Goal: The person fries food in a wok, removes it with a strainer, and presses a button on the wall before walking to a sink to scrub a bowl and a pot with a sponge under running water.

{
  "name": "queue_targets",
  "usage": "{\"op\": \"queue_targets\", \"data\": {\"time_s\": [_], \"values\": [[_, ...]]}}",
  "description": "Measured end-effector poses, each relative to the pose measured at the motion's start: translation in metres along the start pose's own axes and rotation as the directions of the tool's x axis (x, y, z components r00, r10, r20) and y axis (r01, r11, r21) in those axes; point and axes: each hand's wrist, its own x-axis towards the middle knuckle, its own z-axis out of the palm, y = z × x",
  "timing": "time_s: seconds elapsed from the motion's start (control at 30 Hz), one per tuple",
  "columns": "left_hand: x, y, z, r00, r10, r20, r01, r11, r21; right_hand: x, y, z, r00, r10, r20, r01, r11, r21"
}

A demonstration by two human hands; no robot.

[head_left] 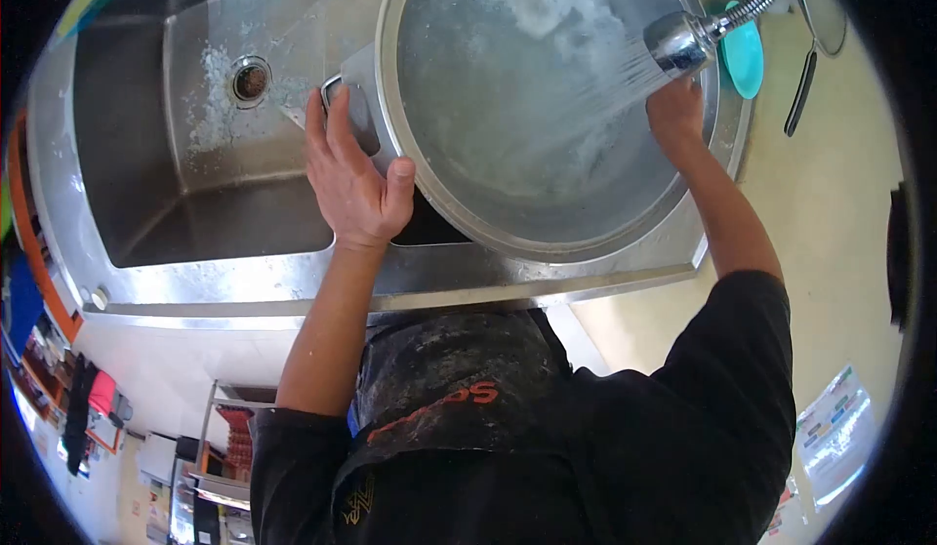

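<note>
A big round metal bowl [468, 221] sits over the right part of the steel sink, with cloudy water inside. My left hand [356, 179] lies against the bowl's left side by its metal handle, fingers stretched and thumb apart. At the bowl's right rim is my right hand [675, 114], just under the spray head [680, 42]. Its fingers are mostly hidden by the spray head, so what they hold, if anything, cannot be made out. Water sprays from the head down-left into the bowl.
The left sink basin [205, 169] has white residue around its drain [251, 80]. A turquoise dish [744, 60] lies right of the bowl, and a black-handled tool [800, 94] hangs beyond it. The counter's front edge [439, 300] runs before my body.
</note>
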Motion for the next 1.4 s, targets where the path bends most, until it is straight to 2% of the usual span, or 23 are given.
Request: {"op": "queue_targets", "data": {"time_s": [0.07,0.17,0.23,0.3,0.33,0.4,0.47,0.57,0.6,0.63,0.7,0.8,0.9,0.93,0.97,1.03,1.1,1.13,1.2,1.27,1.3,1.33,1.4], "values": [[-0.002,-0.002,0.001,1.000,0.001,-0.007,0.000,1.000,0.023,0.000,0.027,-0.020,0.999,-0.020,0.035,0.023,0.995,-0.101],[-0.001,-0.005,0.005,0.999,0.017,-0.030,-0.017,1.000,0.025,0.062,0.096,-0.012,0.931,-0.185,-0.315,0.228,0.968,0.104],[-0.001,-0.001,0.004,0.999,-0.005,-0.044,0.004,1.000,-0.022,0.046,0.097,0.001,0.940,-0.126,-0.318,0.225,0.928,0.297],[-0.001,-0.001,0.003,0.999,-0.005,-0.043,0.004,1.000,-0.021,0.020,0.094,0.009,0.981,-0.113,-0.159,0.135,0.981,0.137],[-0.001,-0.002,0.002,0.999,-0.005,-0.040,0.004,1.000,-0.021,-0.021,0.082,0.012,0.990,-0.030,-0.140,0.068,0.959,0.274],[-0.002,-0.003,0.001,0.999,-0.015,-0.038,0.015,1.000,0.000,-0.083,0.056,0.023,0.998,-0.013,-0.065,0.033,0.944,0.327],[-0.003,0.000,0.002,0.999,-0.028,-0.035,0.028,1.000,-0.004,-0.115,0.025,-0.018,0.954,0.077,0.291,-0.179,0.922,0.343],[-0.003,0.001,0.001,0.999,-0.030,-0.040,0.030,1.000,-0.010,-0.089,0.052,-0.013,0.964,-0.062,0.260,-0.086,0.849,0.522],[-0.003,0.000,0.001,0.999,-0.020,-0.043,0.020,1.000,-0.003,-0.073,0.063,-0.013,0.998,0.040,0.047,-0.060,0.791,0.608],[-0.004,0.000,0.001,0.999,-0.014,-0.044,0.015,1.000,0.005,-0.052,0.075,-0.017,0.975,0.157,-0.155,-0.009,0.732,0.682],[-0.003,-0.001,0.002,0.999,-0.007,-0.044,0.006,1.000,-0.017,-0.014,0.093,-0.024,0.961,0.231,-0.154,-0.047,0.680,0.731],[-0.002,0.000,0.002,0.999,-0.009,-0.035,0.008,0.999,-0.038,-0.032,0.084,0.015,0.988,0.121,-0.100,-0.046,0.833,0.551],[-0.004,0.001,0.000,1.000,-0.017,-0.019,0.017,1.000,-0.014,-0.116,0.021,-0.019,0.959,0.073,0.275,-0.176,0.911,0.373],[-0.005,0.000,0.000,1.000,-0.013,-0.019,0.013,1.000,0.000,-0.141,-0.003,-0.032,0.957,0.047,0.287,-0.148,0.927,0.344],[-0.005,-0.001,-0.001,1.000,-0.011,-0.020,0.011,1.000,0.015,-0.156,-0.026,-0.057,0.912,0.016,0.411,-0.184,0.909,0.373],[-0.005,-0.003,0.001,1.000,-0.005,-0.026,0.006,1.000,0.028,-0.174,-0.058,-0.100,0.865,-0.025,0.502,-0.316,0.749,0.582],[-0.004,0.000,0.000,1.000,-0.018,-0.017,0.018,1.000,0.023,-0.170,-0.075,-0.126,0.901,-0.110,0.419,-0.308,0.516,0.799],[-0.003,0.003,-0.001,0.999,-0.030,-0.010,0.030,0.999,0.013,-0.164,-0.067,-0.134,0.866,-0.054,0.497,-0.475,0.226,0.851],[-0.002,0.004,-0.002,0.999,-0.034,-0.002,0.034,0.999,0.007,-0.138,-0.054,-0.142,0.752,-0.041,0.658,-0.615,-0.405,0.677],[-0.004,0.001,0.000,1.000,-0.020,0.002,0.020,1.000,0.011,-0.123,-0.018,-0.068,0.931,0.209,0.300,-0.300,-0.031,0.953],[-0.005,0.001,0.000,1.000,-0.022,0.006,0.022,1.000,0.018,-0.123,0.004,-0.061,0.969,0.205,0.134,-0.188,0.269,0.945],[-0.004,0.002,-0.001,1.000,-0.023,0.012,0.022,0.999,0.024,-0.126,0.021,-0.058,0.988,0.149,-0.025,-0.061,0.543,0.837],[-0.003,0.001,0.000,1.000,-0.018,0.011,0.018,0.999,0.036,-0.146,0.032,-0.041,0.975,-0.218,0.033,0.124,0.667,0.735]]}}
